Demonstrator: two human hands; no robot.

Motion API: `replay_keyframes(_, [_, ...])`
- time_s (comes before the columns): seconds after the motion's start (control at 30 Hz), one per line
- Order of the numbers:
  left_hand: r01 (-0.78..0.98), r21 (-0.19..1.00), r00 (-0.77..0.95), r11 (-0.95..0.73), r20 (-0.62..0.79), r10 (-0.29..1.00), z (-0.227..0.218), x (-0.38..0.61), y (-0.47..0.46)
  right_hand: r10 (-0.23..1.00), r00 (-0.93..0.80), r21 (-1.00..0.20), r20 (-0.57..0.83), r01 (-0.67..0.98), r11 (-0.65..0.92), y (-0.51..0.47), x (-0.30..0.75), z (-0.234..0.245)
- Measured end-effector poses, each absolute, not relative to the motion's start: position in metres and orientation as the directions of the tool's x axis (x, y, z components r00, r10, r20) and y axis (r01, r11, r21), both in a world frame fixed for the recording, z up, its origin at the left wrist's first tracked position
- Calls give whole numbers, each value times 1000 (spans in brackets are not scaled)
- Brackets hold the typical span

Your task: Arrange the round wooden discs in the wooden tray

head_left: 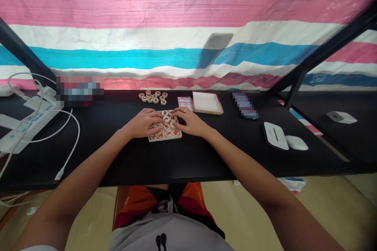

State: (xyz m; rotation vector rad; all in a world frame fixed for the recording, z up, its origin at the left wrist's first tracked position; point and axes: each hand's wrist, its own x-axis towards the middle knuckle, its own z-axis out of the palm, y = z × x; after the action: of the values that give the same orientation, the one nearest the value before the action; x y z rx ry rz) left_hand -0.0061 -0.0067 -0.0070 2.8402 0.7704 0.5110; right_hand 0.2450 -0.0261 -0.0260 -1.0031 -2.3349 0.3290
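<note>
A small wooden tray [165,138] full of round Chinese chess pieces [167,127] sits mid-table in front of me. My left hand [145,122] rests on its left side, fingers bent over the pieces. My right hand [188,122], with a ring on one finger, lies on the tray's right side, fingers stretched over the pieces. Neither hand lifts a piece that I can see. A loose cluster of several more chess pieces [153,97] lies farther back on the black table [188,160].
An open box lid [207,102] and a small printed paper [185,102] lie behind the tray. A white power strip with cables [28,121] occupies the left. A white flat device [275,135] and a white mouse [296,143] sit at right. Striped tarp hangs behind.
</note>
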Motion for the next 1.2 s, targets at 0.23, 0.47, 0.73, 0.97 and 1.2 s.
replay_keyframes(0.23, [609, 302, 612, -733, 409, 677, -6, -13, 2, 724, -438, -379, 533, 642, 667, -9, 248, -27])
replay_keyframes(0.47, [721, 271, 569, -638, 294, 768, -17, -22, 13, 702, -632, -169, 328, 692, 702, 45, 256, -41])
replay_keyframes(0.73, [726, 257, 579, -638, 273, 768, -20, -22, 16, 662, -685, -26, 302, 689, 725, 50, 249, -29])
replay_keyframes(0.97, [714, 277, 580, -643, 282, 764, -21, -22, 17, 629, -714, -69, 308, 643, 763, 50, 234, -33])
replay_keyframes(1.2, [716, 287, 576, -636, 272, 771, -19, -20, 15, 666, -655, -105, 358, 680, 726, 63, 233, -35])
